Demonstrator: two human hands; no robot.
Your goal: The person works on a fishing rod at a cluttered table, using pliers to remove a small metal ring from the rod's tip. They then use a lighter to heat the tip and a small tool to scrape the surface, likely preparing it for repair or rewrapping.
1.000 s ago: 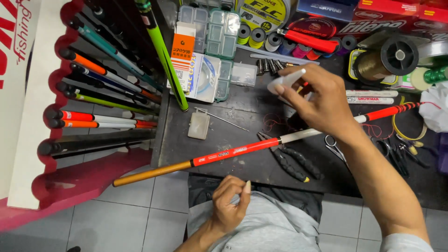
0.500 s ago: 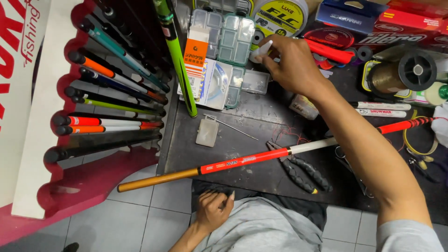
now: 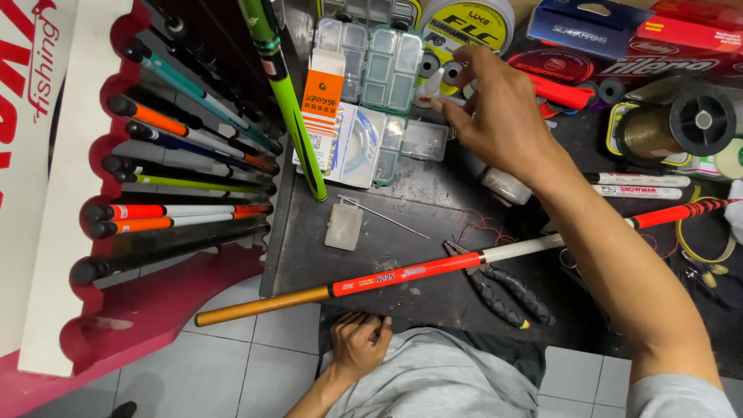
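Right hand (image 3: 495, 124) reaches across the desk (image 3: 402, 232), fingers (image 3: 457, 116) pinched on a small white bottle (image 3: 430, 83) at their tips, just beside the clear tackle box (image 3: 379, 70). The rod (image 3: 418, 271) lies well below those fingers. Left hand (image 3: 360, 344) rests loosely curled on the lap, holding nothing.
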